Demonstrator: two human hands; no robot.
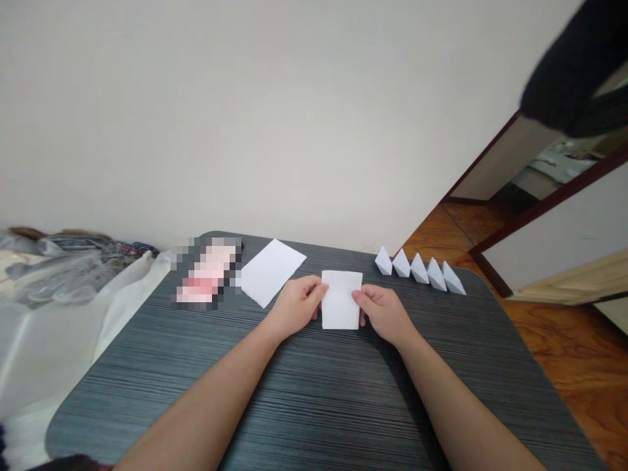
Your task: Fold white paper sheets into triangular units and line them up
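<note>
A small white piece of paper [341, 301], nearly rectangular, is held just above the dark table between both hands. My left hand [298, 305] pinches its left edge, thumb on the face and fingers behind. At the opposite edge, my right hand [383, 311] grips it the same way. Whether the paper is folded in layers I cannot tell. Left of it, a larger white sheet [273, 271] lies flat and at an angle. Several folded white paper shapes [418, 269] with pointed tips stand in a slanting row to the right.
The dark wood-grained table [314, 405] has rounded corners and its far edge meets a pale wall [294, 118]. A pixelated pinkish object [209, 271] lies at the back left. Plastic-wrapped items [73, 281] are piled beyond the left edge. Wooden floor [564, 347] shows on the right.
</note>
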